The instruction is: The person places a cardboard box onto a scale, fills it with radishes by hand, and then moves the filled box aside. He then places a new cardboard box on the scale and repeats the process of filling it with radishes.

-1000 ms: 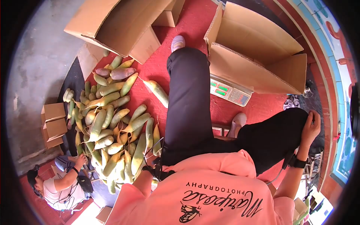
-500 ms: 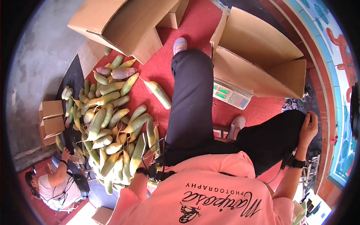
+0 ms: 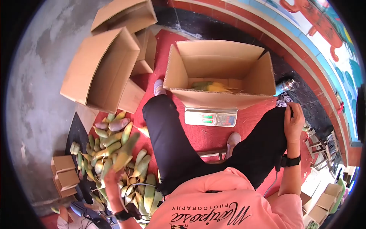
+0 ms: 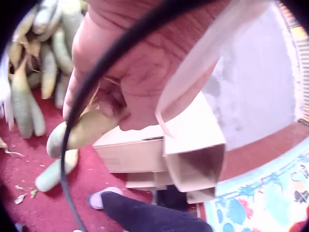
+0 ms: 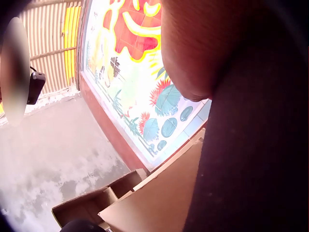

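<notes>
One radish (image 3: 127,152) is over the pile (image 3: 110,147), the fingers of your left hand (image 3: 113,186) curled round its yellow end — likely weighty, stiff, slick and snappable, so best held near its thick middle. Your right hand (image 3: 294,124) rests loosely on one knee (image 3: 276,119). Beyond: one scale (image 3: 210,117) bearing one box (image 3: 223,100); the pile overlaps too much to count.
</notes>
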A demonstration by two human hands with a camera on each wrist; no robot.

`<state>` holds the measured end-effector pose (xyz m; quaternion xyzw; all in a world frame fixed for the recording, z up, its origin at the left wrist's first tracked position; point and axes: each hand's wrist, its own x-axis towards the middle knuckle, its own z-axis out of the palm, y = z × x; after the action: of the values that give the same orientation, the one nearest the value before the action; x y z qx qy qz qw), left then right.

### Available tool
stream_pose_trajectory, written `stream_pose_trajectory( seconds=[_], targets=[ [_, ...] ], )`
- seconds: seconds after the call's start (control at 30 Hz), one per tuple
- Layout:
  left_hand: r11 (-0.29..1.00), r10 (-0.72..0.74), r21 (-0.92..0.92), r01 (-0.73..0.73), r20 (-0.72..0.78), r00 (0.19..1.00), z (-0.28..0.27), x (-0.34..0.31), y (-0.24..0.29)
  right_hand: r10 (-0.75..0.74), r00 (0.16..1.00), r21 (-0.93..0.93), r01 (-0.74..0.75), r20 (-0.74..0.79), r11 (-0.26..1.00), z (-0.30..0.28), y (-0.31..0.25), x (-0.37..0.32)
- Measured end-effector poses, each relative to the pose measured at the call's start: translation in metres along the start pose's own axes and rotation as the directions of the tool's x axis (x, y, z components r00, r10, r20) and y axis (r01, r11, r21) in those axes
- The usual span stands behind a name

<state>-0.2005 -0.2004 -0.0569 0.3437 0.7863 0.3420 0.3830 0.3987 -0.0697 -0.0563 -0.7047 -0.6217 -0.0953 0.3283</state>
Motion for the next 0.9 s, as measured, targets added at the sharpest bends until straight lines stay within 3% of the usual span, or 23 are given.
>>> stream_pose_trajectory(
  seconds=[0.07, 0.13, 0.2, 0.27, 0.33, 0.4, 0.5, 0.6, 0.63, 0.67, 0.73, 0.83, 0.9],
  targets=[
    [0.918, 0.272, -0.278, -0.282, -0.076, 0.959, 0.017, -0.002, 0.049, 0.018, 1.000, 0.006, -0.018, -0.004, 1.000, 0.000, 0.003, 0.000],
    [0.835, 0.455, -0.352, -0.424, 0.008, 0.890, 0.034, -0.001, 0.103, 0.022, 1.000, 0.035, -0.022, 0.004, 0.999, -0.001, 0.005, 0.001],
    [0.809, 0.525, -0.359, -0.466, 0.084, 0.847, 0.058, 0.010, 0.145, 0.023, 1.000, 0.041, -0.023, -0.016, 0.999, -0.001, 0.008, 0.000],
    [0.764, 0.580, -0.494, -0.414, 0.247, 0.776, 0.086, 0.032, 0.172, 0.038, 0.999, 0.056, -0.038, -0.006, 0.998, -0.002, 0.010, 0.000],
    [0.784, 0.498, -0.568, -0.251, 0.333, 0.801, 0.119, 0.044, 0.201, 0.031, 0.999, 0.065, -0.030, -0.015, 0.997, -0.005, 0.009, 0.000],
    [0.820, 0.488, -0.549, -0.164, 0.520, 0.701, 0.143, 0.055, 0.223, 0.075, 0.997, 0.086, -0.074, 0.001, 0.994, -0.008, 0.010, -0.002],
    [0.894, 0.399, -0.432, -0.115, 0.654, 0.643, 0.164, 0.062, 0.245, 0.117, 0.993, 0.123, -0.116, -0.002, 0.986, -0.012, 0.013, -0.006],
    [0.917, 0.368, -0.379, -0.124, 0.688, 0.626, 0.162, 0.079, 0.251, 0.098, 0.995, 0.108, -0.095, -0.024, 0.990, -0.014, 0.017, -0.009],
    [0.936, 0.297, -0.346, -0.061, 0.687, 0.663, 0.157, 0.078, 0.256, 0.089, 0.996, 0.112, -0.085, -0.025, 0.990, -0.013, 0.021, -0.010],
    [0.923, 0.355, -0.360, -0.135, 0.664, 0.658, 0.154, 0.082, 0.257, 0.086, 0.996, 0.091, -0.084, -0.025, 0.992, -0.010, 0.025, -0.012],
    [0.941, 0.302, -0.318, -0.118, 0.628, 0.717, 0.132, 0.083, 0.260, 0.099, 0.995, 0.104, -0.098, -0.001, 0.990, -0.010, 0.022, -0.011],
    [0.916, 0.354, -0.367, -0.163, 0.546, 0.760, 0.094, 0.082, 0.255, 0.063, 0.997, 0.107, -0.068, 0.054, 0.992, -0.003, 0.039, -0.016],
    [0.946, 0.295, -0.274, -0.173, 0.507, 0.809, 0.067, 0.081, 0.245, 0.035, 0.997, 0.106, -0.041, 0.066, 0.994, 0.000, 0.047, -0.018]
  ],
)
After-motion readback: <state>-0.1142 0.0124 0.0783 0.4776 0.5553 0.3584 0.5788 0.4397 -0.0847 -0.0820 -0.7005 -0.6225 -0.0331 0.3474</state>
